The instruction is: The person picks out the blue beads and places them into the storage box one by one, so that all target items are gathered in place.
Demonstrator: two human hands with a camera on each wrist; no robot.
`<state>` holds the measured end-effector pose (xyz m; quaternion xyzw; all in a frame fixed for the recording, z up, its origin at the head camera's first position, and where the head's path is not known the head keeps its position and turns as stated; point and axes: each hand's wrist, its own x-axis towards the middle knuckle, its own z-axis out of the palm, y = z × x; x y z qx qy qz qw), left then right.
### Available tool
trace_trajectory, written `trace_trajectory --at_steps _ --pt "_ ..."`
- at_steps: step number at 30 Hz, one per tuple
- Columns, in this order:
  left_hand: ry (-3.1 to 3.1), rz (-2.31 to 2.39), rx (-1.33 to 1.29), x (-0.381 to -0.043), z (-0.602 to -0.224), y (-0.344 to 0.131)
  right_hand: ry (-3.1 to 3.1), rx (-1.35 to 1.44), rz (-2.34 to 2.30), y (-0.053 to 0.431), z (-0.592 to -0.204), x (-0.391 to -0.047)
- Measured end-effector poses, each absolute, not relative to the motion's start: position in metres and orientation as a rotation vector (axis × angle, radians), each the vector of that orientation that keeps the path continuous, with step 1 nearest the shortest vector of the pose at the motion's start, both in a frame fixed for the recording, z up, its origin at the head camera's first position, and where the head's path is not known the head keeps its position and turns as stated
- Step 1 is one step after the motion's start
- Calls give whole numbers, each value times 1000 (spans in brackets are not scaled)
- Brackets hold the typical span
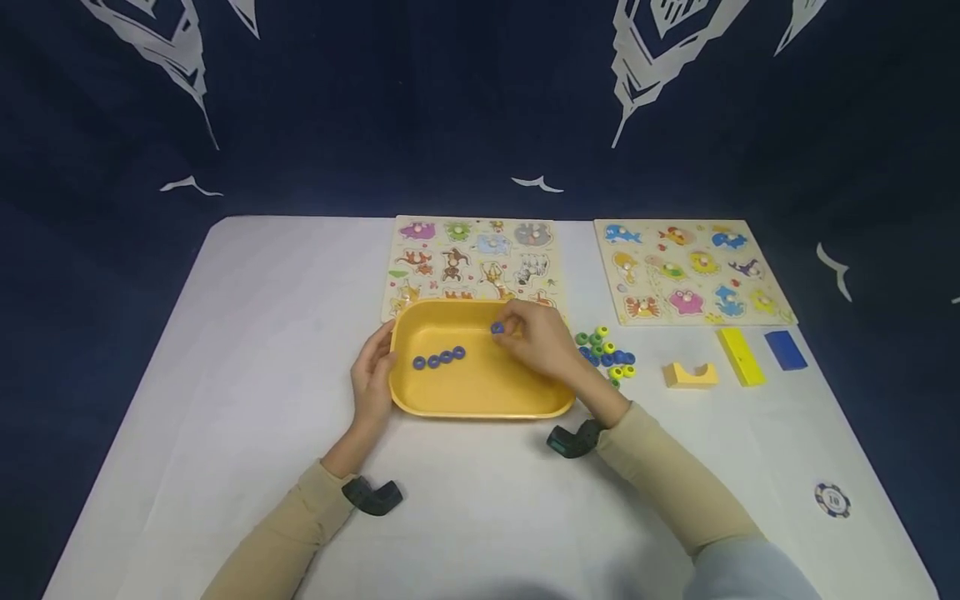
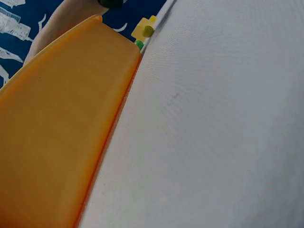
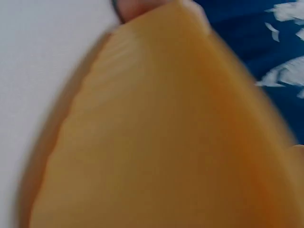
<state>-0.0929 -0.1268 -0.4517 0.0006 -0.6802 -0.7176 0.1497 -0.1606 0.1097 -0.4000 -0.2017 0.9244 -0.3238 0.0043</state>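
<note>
In the head view a yellow tray (image 1: 480,392) lies on the white table. My left hand (image 1: 372,379) grips its left end, the thumb by the rim. Between thumb and fingertips my right hand (image 1: 540,337) pinches a blue bead (image 1: 497,328) over the tray's right half. Several more blue beads (image 1: 446,357) form a slanting row inside the tray. The tray wall (image 2: 71,114) fills much of the left wrist view, with the right forearm (image 2: 64,21) behind it. In the blurred right wrist view the tray (image 3: 142,123) covers most of the picture.
Green, yellow and blue beads (image 1: 607,357) lie loose right of the tray. Two animal puzzle boards (image 1: 471,258) (image 1: 693,271) lie behind. To the right are an arched block (image 1: 690,377), a yellow block (image 1: 741,357), a blue block (image 1: 786,350) and a poker chip (image 1: 832,500).
</note>
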Motion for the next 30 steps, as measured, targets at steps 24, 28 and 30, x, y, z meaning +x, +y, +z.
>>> trace_trajectory --at_steps 24,28,30 --pt "-1996 -2008 -22 -90 -444 -124 2810 -760 -971 95 -413 -160" --pt "-1991 -2017 -19 -91 -445 -124 2895 -796 -1239 121 -404 -151" --pt "-1985 -2021 -8 -91 -445 -125 2955 -763 -1327 138 -401 -145"
